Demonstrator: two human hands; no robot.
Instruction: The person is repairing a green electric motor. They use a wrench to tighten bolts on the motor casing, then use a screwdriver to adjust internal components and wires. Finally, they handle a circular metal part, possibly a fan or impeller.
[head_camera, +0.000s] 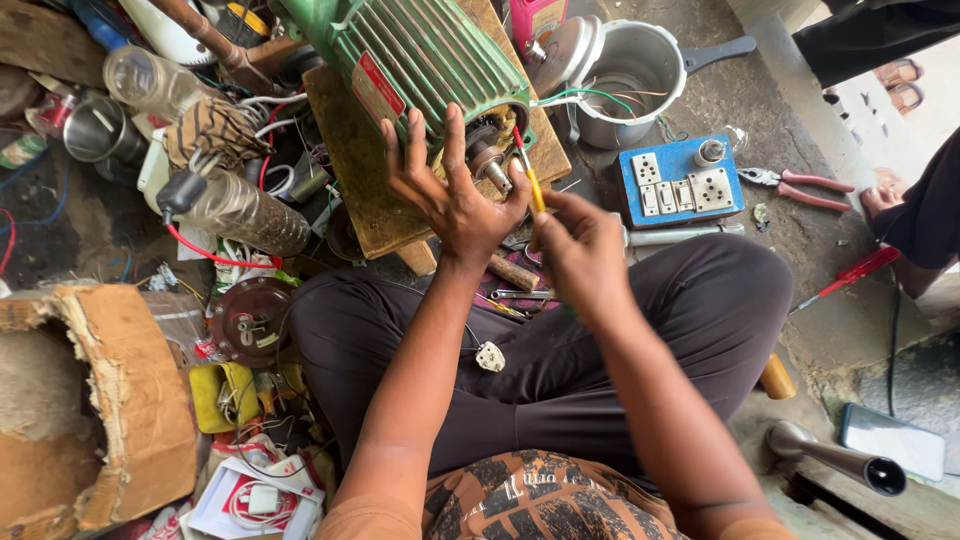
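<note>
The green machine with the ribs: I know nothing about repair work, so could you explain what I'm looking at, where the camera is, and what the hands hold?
The camera sits on the person's head and looks down over their crossed legs. The green ribbed machine looks like an electric motor, lying on a wooden board with its shaft end facing the person. The left hand rests spread against that end. The right hand grips a thin yellow-and-red tool, probably a screwdriver, tip pointed at the motor's end. Around them on the ground lie a blue switch-and-socket board, red-handled pliers, a red screwdriver, a metal pot, plastic bottles and loose wires.
</note>
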